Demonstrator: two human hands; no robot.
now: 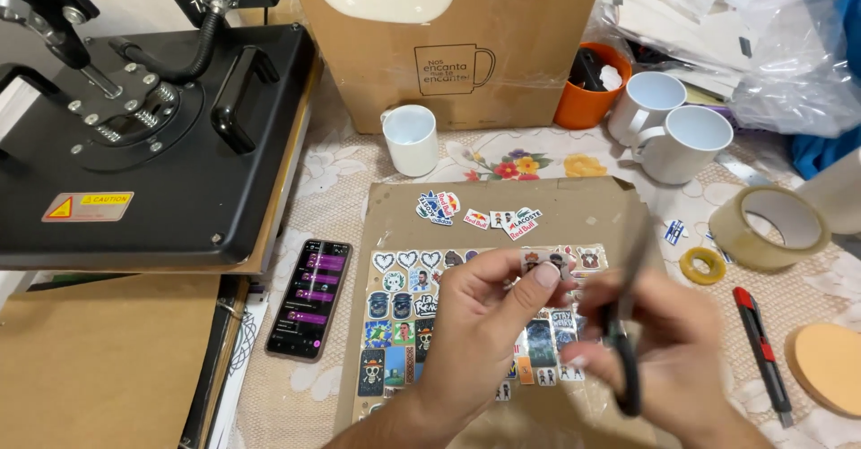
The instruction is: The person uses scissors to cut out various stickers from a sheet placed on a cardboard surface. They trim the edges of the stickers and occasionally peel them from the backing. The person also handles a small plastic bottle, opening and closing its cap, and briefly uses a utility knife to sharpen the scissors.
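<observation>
Sticker (pixel 549 265), small and cut out, sat pinched in the left hand (pixel 484 323) fingers above a sticker sheet (pixel 466 323) on the worktop (pixel 341 162); the right hand (pixel 668 341) gripped black scissors (pixel 623 341) beside it.

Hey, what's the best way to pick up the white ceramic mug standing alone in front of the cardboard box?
Probably by the small handle on the white ceramic mug, which seems to stick out on its left side near the rim. Come from the left. It stands upright, mouth open, with bare tablecloth on that side and the cardboard box close behind.
</observation>
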